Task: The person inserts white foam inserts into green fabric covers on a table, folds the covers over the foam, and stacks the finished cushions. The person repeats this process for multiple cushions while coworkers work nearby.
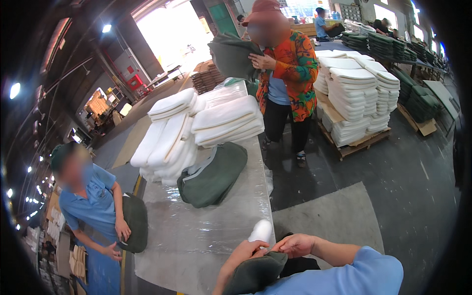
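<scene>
At the near end of the table, against my body, lies a dark green fabric cover (258, 273). A rounded white foam pad end (261, 230) sticks out beyond my fingers, on the table side. My left hand (244, 252) is closed on the cover's edge, next to the foam. Close to it, my right hand (298, 244) has its fingers bent and pinched at the same edge. The fingertips partly hide where cover and foam meet. Farther along the table rests another dark green cushion cover (216, 176) with a pale strip along its opening.
Folded white foam pads (169, 142) are stacked on the plastic-wrapped table (196, 246). A co-worker (96, 196) at the left holds a green cover; another (290, 69) stands beyond the table's right side, lifting green fabric. More foam is piled on a pallet (356, 143) at right.
</scene>
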Demonstrator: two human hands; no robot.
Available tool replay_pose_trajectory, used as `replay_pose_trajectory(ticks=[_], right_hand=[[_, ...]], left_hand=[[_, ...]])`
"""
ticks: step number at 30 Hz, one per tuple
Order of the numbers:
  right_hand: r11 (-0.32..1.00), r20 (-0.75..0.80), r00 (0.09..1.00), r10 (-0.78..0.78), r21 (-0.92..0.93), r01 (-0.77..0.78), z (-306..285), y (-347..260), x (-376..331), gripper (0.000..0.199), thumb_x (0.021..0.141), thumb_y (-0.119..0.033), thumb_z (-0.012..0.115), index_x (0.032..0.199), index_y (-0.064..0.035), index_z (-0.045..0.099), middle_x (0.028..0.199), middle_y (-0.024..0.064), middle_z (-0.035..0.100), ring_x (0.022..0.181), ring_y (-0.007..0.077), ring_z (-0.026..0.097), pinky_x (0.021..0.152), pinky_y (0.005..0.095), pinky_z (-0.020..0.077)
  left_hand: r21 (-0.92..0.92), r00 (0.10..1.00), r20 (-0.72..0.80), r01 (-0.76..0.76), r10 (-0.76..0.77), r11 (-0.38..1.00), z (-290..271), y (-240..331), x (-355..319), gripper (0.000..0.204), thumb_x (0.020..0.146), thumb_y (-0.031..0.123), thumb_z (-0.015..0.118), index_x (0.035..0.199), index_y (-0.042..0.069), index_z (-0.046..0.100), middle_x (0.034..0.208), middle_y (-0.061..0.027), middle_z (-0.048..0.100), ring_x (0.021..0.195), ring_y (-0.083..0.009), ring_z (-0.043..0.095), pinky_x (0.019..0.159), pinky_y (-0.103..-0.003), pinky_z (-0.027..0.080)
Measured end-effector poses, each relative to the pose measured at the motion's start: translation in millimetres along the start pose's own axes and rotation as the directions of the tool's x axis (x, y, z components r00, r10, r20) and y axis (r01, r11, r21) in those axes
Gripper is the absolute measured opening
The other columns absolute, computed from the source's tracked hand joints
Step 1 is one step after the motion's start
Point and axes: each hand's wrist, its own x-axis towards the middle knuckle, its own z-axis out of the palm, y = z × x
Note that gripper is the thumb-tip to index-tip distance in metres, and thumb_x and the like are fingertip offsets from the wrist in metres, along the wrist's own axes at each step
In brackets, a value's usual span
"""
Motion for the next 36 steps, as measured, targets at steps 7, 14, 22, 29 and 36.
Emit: replay_pose_trajectory(ticks=[7, 14, 22, 29, 36], right_hand=[[0.945, 0.089, 0.996, 0.02, -0.326, 0.01, -12.5, -7.8, 12.5, 0.027, 0.102, -0.005, 0.068, 0.128, -0.0006, 0.07, 0.121, 0.0045, 0.074, 0.113, 0.0131, 0.068, 0.102, 0.0297, 0.0514], [0.357, -0.06, 0.881, -0.468, -0.925, 0.127, 31.2, -6.0, 15.0, 0.017, 0.099, -0.006, 0.071, 0.116, -0.0059, 0.074, 0.103, 0.0042, 0.074, 0.094, 0.0178, 0.071, 0.084, 0.0314, 0.0557], [-0.02, 0.084, 0.745, -0.662, -0.995, 0.095, 51.4, -5.2, 18.7, 0.015, 0.093, -0.007, 0.073, 0.108, -0.0081, 0.072, 0.097, 0.0098, 0.071, 0.091, 0.0274, 0.072, 0.079, 0.0378, 0.0568], [0.651, -0.113, 0.876, -0.47, -0.714, 0.257, 30.6, 1.6, 22.6, 0.037, 0.097, 0.0, 0.067, 0.133, -0.0075, 0.061, 0.12, 0.0034, 0.067, 0.112, 0.0119, 0.061, 0.101, 0.03, 0.0482], [0.936, 0.0, 0.994, -0.109, -0.337, 0.102, -7.9, 9.3, 8.9, 0.058, 0.105, -0.014, 0.065, 0.158, -0.0047, 0.043, 0.144, 0.0074, 0.063, 0.134, 0.0178, 0.059, 0.115, 0.0362, 0.0438]], left_hand=[[0.15, 0.943, -0.157, -0.272, 0.294, 0.951, -3.2, 9.1, -5.8, 0.024, 0.094, 0.031, 0.078, 0.11, 0.013, 0.078, 0.088, -0.0126, 0.071, 0.084, -0.0276, 0.061, 0.078, -0.039, 0.052], [-0.167, 0.991, -0.133, -0.007, -0.015, 0.986, -3.3, 10.0, -10.4, 0.031, 0.094, 0.034, 0.08, 0.114, 0.011, 0.074, 0.076, -0.0078, 0.069, 0.069, -0.0193, 0.064, 0.066, -0.035, 0.052], [-0.057, 0.986, 0.056, 0.157, -0.154, 0.986, -3.1, 9.7, -1.7, 0.037, 0.102, 0.039, 0.071, 0.11, 0.004, 0.076, 0.085, -0.0093, 0.073, 0.079, -0.0129, 0.064, 0.075, -0.032, 0.051], [-0.178, 0.994, 0.085, 0.082, -0.067, 0.981, -5.6, 13.0, -10.1, 0.027, 0.104, 0.027, 0.068, 0.108, 0.001, 0.075, 0.081, -0.0046, 0.069, 0.077, -0.0083, 0.058, 0.073, -0.029, 0.05], [-0.233, 0.996, 0.035, 0.085, -0.079, 0.969, 3.1, 23.7, -6.1, 0.028, 0.103, 0.027, 0.067, 0.105, 0.0, 0.074, 0.081, -0.0091, 0.071, 0.077, -0.0137, 0.064, 0.074, -0.034, 0.053]])
